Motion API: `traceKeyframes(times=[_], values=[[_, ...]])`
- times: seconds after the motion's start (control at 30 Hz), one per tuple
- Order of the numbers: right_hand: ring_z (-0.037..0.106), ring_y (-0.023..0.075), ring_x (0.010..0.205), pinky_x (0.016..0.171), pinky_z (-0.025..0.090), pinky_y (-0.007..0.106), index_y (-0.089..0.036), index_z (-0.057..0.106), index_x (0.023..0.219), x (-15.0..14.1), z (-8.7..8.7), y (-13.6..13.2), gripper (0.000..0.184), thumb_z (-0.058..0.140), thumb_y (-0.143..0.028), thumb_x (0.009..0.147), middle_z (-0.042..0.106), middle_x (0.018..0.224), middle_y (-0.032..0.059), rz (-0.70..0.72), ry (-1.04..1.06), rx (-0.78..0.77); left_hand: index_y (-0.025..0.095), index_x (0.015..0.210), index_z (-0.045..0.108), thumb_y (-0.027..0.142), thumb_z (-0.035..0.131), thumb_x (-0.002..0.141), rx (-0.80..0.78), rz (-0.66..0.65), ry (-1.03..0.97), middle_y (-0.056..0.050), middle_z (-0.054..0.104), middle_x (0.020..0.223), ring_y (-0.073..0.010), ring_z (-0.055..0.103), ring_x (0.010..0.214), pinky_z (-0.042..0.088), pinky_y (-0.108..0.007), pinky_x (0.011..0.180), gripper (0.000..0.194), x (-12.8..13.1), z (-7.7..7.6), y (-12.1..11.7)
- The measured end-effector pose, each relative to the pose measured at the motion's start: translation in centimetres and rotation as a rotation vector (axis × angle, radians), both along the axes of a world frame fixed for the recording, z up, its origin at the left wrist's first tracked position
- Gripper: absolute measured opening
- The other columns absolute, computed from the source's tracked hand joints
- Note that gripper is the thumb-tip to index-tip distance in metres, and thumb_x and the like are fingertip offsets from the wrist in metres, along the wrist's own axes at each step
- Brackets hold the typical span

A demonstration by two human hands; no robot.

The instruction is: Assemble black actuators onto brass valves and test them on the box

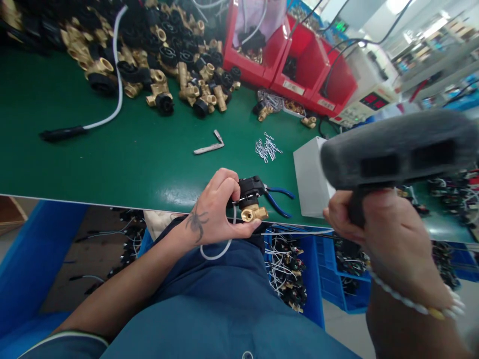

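Note:
Near the table's front edge my left hand [220,212] is closed around a brass valve [254,213] with a black plastic head [250,187]. A white cable [220,255] loops down from that assembly over my lap. My right hand [392,234] is raised at the right, wrapped round the handle of a grey pistol-shaped tool [396,144]. Motion blurs the tool, so its exact kind is unclear. Blue-handled pliers [279,199] lie just right of the valve, their jaws hidden behind it. Beyond them rests a small pile of metal clips [267,147].
Several brass valves [157,89] with black caps are heaped at the back left. Red bins [280,75] stand behind, beside a device with a red display [374,99]. A light grey box [310,174] and a bent metal key [209,147] are on the green table [157,164]. Blue crates [314,279] sit below.

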State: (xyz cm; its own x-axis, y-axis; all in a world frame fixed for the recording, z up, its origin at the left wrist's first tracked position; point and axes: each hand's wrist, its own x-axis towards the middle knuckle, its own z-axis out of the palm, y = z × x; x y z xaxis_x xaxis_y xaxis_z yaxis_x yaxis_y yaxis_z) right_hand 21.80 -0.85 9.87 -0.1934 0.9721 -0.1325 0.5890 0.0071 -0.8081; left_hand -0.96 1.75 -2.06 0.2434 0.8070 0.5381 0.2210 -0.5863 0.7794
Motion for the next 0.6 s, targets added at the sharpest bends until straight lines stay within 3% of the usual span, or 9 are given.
traceKeyframes(times=[0.17, 0.27, 0.37, 0.53, 0.6], values=[[0.031, 0.0042, 0.046, 0.042, 0.022, 0.020, -0.016, 0.044, 0.064, -1.0, -1.6, 0.0, 0.069, 0.044, -0.078, 0.094, 0.038, 0.053, -0.0025, 0.146, -0.122, -0.211, 0.024, 0.082, 0.036, 0.032, 0.073, 0.073, 0.004, 0.018, -0.015, -0.005, 0.051, 0.095, -0.0182, 0.051, 0.088, 0.051, -0.035, 0.078, 0.039, 0.1, -0.1, 0.1], [0.030, 0.0041, 0.046, 0.042, 0.020, 0.021, -0.015, 0.044, 0.064, -0.8, -0.9, 0.1, 0.064, 0.045, -0.070, 0.098, 0.036, 0.052, -0.0023, 0.161, -0.117, -0.152, 0.024, 0.082, 0.036, 0.032, 0.074, 0.073, -0.004, 0.012, -0.018, -0.004, 0.051, 0.096, -0.0183, 0.051, 0.089, 0.051, -0.035, 0.078, 0.039, 0.1, -0.2, 0.0], [0.027, 0.0045, 0.042, 0.041, 0.019, 0.022, -0.016, 0.043, 0.062, -0.1, -0.3, 0.1, 0.067, 0.036, -0.070, 0.101, 0.032, 0.048, -0.0029, 0.058, 0.054, -0.054, 0.024, 0.082, 0.036, 0.032, 0.074, 0.072, -0.010, 0.002, -0.015, -0.005, 0.052, 0.098, -0.0186, 0.051, 0.089, 0.052, -0.036, 0.078, 0.040, 0.1, -0.2, -0.1], [0.030, 0.0039, 0.045, 0.039, 0.021, 0.019, -0.015, 0.043, 0.063, -0.8, -1.7, 0.2, 0.067, 0.046, -0.075, 0.094, 0.038, 0.052, -0.0024, 0.185, -0.072, -0.252, 0.024, 0.082, 0.036, 0.031, 0.074, 0.072, -0.012, 0.017, 0.004, -0.004, 0.052, 0.096, -0.0190, 0.052, 0.089, 0.052, -0.036, 0.078, 0.039, 0.0, -0.1, -0.1], [0.030, 0.0036, 0.046, 0.040, 0.021, 0.019, -0.015, 0.043, 0.063, -0.9, -1.6, 0.3, 0.066, 0.047, -0.073, 0.095, 0.037, 0.053, -0.0025, 0.203, -0.096, -0.216, 0.024, 0.081, 0.036, 0.031, 0.074, 0.072, -0.003, 0.014, 0.008, -0.004, 0.051, 0.096, -0.0186, 0.052, 0.088, 0.052, -0.035, 0.077, 0.040, -0.1, -0.1, -0.1]])
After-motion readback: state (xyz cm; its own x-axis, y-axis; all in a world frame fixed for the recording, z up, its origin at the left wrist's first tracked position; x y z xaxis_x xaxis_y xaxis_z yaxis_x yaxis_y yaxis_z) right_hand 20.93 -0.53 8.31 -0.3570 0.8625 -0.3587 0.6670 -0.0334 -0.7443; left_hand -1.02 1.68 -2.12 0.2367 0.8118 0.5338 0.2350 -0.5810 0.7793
